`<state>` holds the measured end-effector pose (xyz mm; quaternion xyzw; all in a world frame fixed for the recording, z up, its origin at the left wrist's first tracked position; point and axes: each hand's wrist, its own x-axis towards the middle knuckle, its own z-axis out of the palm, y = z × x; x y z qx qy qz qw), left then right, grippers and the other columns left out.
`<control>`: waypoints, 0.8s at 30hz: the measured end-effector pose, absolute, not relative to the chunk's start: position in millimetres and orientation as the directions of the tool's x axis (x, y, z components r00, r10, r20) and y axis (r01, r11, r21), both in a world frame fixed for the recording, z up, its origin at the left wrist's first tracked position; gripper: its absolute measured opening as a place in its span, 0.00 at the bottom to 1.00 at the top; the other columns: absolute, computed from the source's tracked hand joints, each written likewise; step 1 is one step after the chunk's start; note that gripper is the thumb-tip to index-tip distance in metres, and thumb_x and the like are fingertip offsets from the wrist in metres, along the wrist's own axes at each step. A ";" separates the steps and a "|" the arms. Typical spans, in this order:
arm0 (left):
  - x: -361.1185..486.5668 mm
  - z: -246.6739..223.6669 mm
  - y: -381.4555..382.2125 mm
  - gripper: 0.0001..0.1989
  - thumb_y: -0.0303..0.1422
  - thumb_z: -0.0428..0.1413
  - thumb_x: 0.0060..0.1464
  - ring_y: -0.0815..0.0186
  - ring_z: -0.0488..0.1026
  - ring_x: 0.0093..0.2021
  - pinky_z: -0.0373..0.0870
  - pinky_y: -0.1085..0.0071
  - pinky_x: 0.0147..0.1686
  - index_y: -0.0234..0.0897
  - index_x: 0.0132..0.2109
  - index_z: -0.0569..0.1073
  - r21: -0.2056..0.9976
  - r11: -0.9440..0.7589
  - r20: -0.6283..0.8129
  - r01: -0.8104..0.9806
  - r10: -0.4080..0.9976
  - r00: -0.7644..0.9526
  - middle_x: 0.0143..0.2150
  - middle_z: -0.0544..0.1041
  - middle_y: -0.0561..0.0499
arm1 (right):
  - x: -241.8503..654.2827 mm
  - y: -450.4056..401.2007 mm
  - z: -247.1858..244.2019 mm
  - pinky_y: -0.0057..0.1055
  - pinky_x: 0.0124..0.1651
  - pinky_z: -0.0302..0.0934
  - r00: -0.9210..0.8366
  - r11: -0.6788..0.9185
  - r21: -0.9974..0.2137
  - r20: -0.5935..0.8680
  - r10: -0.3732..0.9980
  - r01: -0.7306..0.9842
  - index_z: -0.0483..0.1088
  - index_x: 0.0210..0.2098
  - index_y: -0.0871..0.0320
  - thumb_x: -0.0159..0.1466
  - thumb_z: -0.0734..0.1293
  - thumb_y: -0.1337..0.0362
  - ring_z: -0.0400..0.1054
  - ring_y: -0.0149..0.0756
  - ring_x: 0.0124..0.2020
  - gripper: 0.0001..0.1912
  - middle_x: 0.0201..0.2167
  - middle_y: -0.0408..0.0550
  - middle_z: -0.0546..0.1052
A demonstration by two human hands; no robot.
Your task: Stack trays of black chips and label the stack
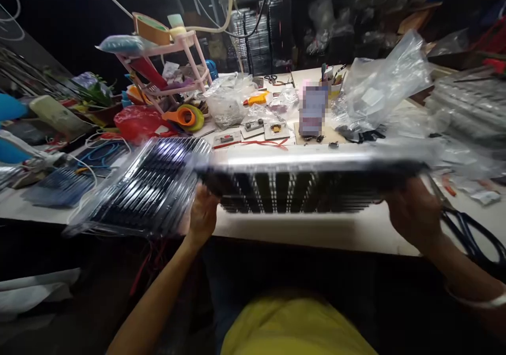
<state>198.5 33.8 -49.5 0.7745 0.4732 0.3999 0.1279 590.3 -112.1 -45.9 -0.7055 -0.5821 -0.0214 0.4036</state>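
Note:
A dark, ribbed plastic tray with a shiny clear edge, blurred by motion, is held level above the front of the table. It may be a stack of several; I cannot tell. My left hand grips its left end, fingers closed and partly hidden beneath it. At the other end my right hand is closed round the corner, smeared by motion. Left of my left hand lies a ribbed black-and-clear plastic tray, jutting over the table edge. Large scissors with dark handles lie beside my right hand.
A pink rack carries a tape roll. Behind the held tray stands a phone. Clear plastic bags heap up on the right, near stacked clear trays. A red bag lies at left.

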 end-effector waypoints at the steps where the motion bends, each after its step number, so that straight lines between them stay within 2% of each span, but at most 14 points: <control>1: 205.1 -42.5 40.6 0.20 0.44 0.37 0.64 0.61 0.73 0.39 0.69 0.64 0.40 0.36 0.44 0.67 0.571 -0.484 0.483 0.663 0.851 0.205 0.37 0.75 0.47 | 587.6 -99.7 -39.8 0.38 0.31 0.62 0.373 -0.056 -0.561 0.470 0.800 0.826 0.66 0.44 0.57 0.67 0.54 0.49 0.70 0.43 0.27 0.21 0.27 0.50 0.75; 3: 213.8 -35.1 51.7 0.20 0.43 0.36 0.64 0.62 0.72 0.34 0.67 0.67 0.34 0.36 0.40 0.67 0.538 -0.436 0.423 0.721 0.880 0.216 0.33 0.74 0.48 | 580.2 -78.2 -34.2 0.34 0.28 0.60 0.400 -0.122 -0.575 0.387 0.831 0.809 0.65 0.39 0.57 0.67 0.51 0.46 0.68 0.40 0.25 0.23 0.24 0.48 0.74; 6: 216.7 -39.6 61.6 0.21 0.42 0.38 0.63 0.60 0.71 0.29 0.65 0.66 0.29 0.37 0.32 0.68 0.435 -0.356 0.307 0.827 0.922 0.236 0.26 0.72 0.48 | 571.3 -56.9 -44.4 0.30 0.26 0.58 0.333 -0.162 -0.547 0.230 0.914 0.822 0.64 0.27 0.55 0.66 0.49 0.43 0.68 0.38 0.23 0.27 0.20 0.46 0.72; 8: 216.2 -47.7 64.4 0.21 0.41 0.39 0.62 0.58 0.72 0.29 0.65 0.65 0.30 0.37 0.29 0.69 0.339 -0.324 0.239 0.883 0.938 0.252 0.24 0.72 0.46 | 570.5 -49.9 -57.8 0.30 0.24 0.58 0.295 -0.195 -0.497 0.130 0.947 0.845 0.62 0.23 0.55 0.66 0.49 0.43 0.68 0.37 0.21 0.28 0.18 0.47 0.72; 11: 216.6 -55.1 64.5 0.21 0.40 0.41 0.61 0.54 0.73 0.33 0.66 0.61 0.36 0.36 0.27 0.70 0.193 -0.331 0.160 0.924 0.940 0.303 0.27 0.74 0.42 | 573.3 -48.0 -71.1 0.33 0.26 0.58 0.270 -0.236 -0.371 0.043 0.962 0.898 0.64 0.22 0.55 0.66 0.52 0.44 0.68 0.41 0.21 0.26 0.17 0.50 0.71; 14: 221.8 -54.5 62.2 0.21 0.40 0.41 0.61 0.48 0.72 0.44 0.64 0.52 0.45 0.32 0.34 0.74 0.083 -0.361 0.138 0.929 0.927 0.348 0.38 0.76 0.36 | 568.5 -50.8 -69.8 0.43 0.33 0.61 0.236 -0.216 -0.243 0.056 0.970 0.946 0.70 0.32 0.60 0.66 0.51 0.46 0.70 0.52 0.30 0.27 0.23 0.59 0.74; 16: 231.0 -54.2 60.1 0.21 0.39 0.40 0.62 0.44 0.66 0.55 0.57 0.45 0.52 0.30 0.47 0.72 0.039 -0.384 0.156 0.922 0.914 0.374 0.52 0.71 0.32 | 556.9 -49.6 -66.5 0.54 0.42 0.59 0.151 -0.129 -0.193 0.105 0.983 0.973 0.69 0.43 0.65 0.68 0.48 0.51 0.68 0.60 0.43 0.28 0.38 0.70 0.75; 17: 238.0 -55.0 59.0 0.22 0.39 0.40 0.63 0.44 0.60 0.60 0.52 0.44 0.55 0.30 0.54 0.68 0.026 -0.418 0.153 0.908 0.899 0.410 0.58 0.66 0.32 | 548.8 -47.1 -65.9 0.57 0.48 0.55 0.083 -0.059 -0.179 0.127 0.988 0.982 0.67 0.49 0.67 0.69 0.48 0.53 0.64 0.62 0.50 0.27 0.47 0.73 0.71; 18: 246.6 -56.4 57.8 0.24 0.39 0.40 0.63 0.46 0.54 0.64 0.48 0.44 0.58 0.31 0.59 0.64 0.018 -0.465 0.137 0.885 0.878 0.458 0.63 0.61 0.34 | 539.9 -43.0 -66.2 0.58 0.53 0.51 0.004 0.020 -0.171 0.140 0.990 0.985 0.64 0.54 0.66 0.69 0.48 0.55 0.58 0.62 0.57 0.27 0.55 0.72 0.66; 20: 267.4 -59.9 55.4 0.28 0.43 0.39 0.63 0.50 0.44 0.68 0.41 0.47 0.62 0.34 0.65 0.55 0.028 -0.587 0.071 0.809 0.808 0.584 0.68 0.52 0.39 | 521.8 -31.3 -69.4 0.57 0.60 0.44 -0.150 0.173 -0.174 0.138 0.979 0.969 0.59 0.60 0.62 0.69 0.51 0.54 0.47 0.57 0.64 0.26 0.64 0.63 0.56; 22: 288.3 -62.2 53.4 0.35 0.51 0.39 0.61 0.52 0.39 0.69 0.38 0.47 0.63 0.35 0.67 0.49 0.066 -0.688 0.001 0.723 0.725 0.689 0.70 0.46 0.40 | 507.3 -17.9 -73.5 0.55 0.62 0.41 -0.258 0.279 -0.191 0.125 0.958 0.941 0.55 0.63 0.60 0.68 0.53 0.50 0.40 0.54 0.67 0.30 0.67 0.58 0.50; 24: 302.4 -62.2 52.2 0.42 0.58 0.40 0.56 0.51 0.35 0.69 0.35 0.46 0.63 0.33 0.68 0.46 0.100 -0.736 -0.028 0.670 0.671 0.741 0.70 0.41 0.39 | 499.9 -7.8 -75.8 0.56 0.63 0.38 -0.312 0.332 -0.209 0.120 0.942 0.920 0.52 0.65 0.59 0.66 0.54 0.46 0.37 0.53 0.67 0.33 0.67 0.56 0.47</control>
